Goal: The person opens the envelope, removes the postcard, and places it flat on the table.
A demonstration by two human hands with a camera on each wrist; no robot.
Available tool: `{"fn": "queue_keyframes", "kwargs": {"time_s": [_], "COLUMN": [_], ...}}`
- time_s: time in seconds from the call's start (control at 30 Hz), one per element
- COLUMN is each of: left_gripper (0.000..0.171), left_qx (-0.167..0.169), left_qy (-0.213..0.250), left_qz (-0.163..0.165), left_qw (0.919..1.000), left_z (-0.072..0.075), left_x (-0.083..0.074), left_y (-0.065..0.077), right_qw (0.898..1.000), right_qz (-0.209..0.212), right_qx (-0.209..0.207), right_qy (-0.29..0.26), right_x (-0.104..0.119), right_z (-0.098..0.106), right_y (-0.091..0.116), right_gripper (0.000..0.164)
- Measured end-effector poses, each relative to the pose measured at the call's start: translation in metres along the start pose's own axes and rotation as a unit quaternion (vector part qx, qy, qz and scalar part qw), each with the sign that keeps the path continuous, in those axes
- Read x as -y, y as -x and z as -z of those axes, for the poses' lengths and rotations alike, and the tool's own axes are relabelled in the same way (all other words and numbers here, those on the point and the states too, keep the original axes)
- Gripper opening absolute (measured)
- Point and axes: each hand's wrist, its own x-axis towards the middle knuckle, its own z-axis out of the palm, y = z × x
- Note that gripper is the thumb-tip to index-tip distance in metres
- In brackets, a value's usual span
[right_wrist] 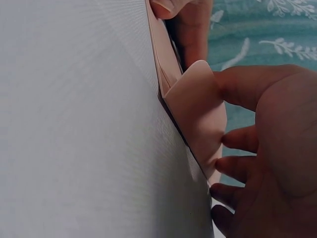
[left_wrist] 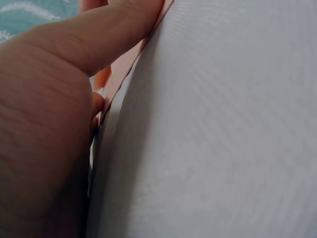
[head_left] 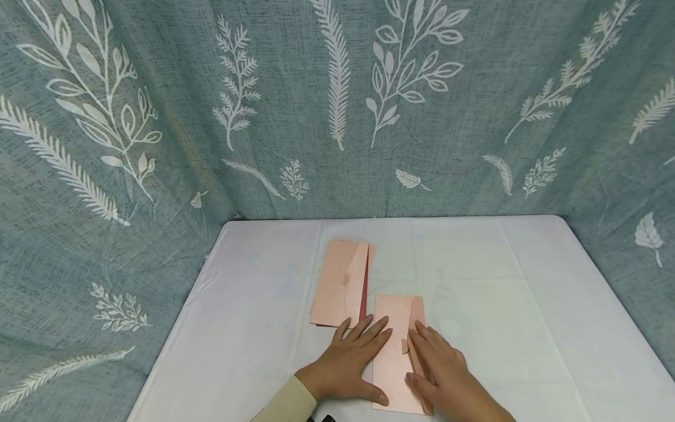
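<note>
A pale pink paper envelope (head_left: 391, 340) lies lengthwise on the white-covered table before me. Along its right side runs a flap (right_wrist: 195, 106), which stands partly raised in the right wrist view. My left hand (head_left: 350, 360) rests on the envelope's left part with its fingers spread, the thumb near the bottom edge. Against the flap's outer face lie the fingertips and thumb of my right hand (head_left: 445, 372), the fingers mostly straight. In the left wrist view the thumb (left_wrist: 99, 37) hides most of the envelope.
Behind my left fingertips lies a small stack of pink envelopes (head_left: 332, 275), with a dark red strip along its right edge. The white cloth (head_left: 242, 328) covers the table. A green leaf-patterned curtain (head_left: 295, 111) hangs along the back and sides.
</note>
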Motion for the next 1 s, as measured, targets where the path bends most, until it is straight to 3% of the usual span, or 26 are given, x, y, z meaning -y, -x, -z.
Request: {"fn": "queue_keyframes", "kwargs": {"time_s": [1.0], "left_gripper": [0.122], "left_qx": [0.0], "left_qy": [0.006], "left_qz": [0.001], "left_qw": [1.0], "left_z": [0.0004], "left_x": [-0.0008], "left_y": [-0.0011], "right_qw": [1.0], "right_qz": [0.003], "right_qx": [-0.018], "right_qy": [-0.02], "right_x": [-0.0052], "right_z": [0.0016], "right_y": [0.0016], "right_gripper": [0.079]}}
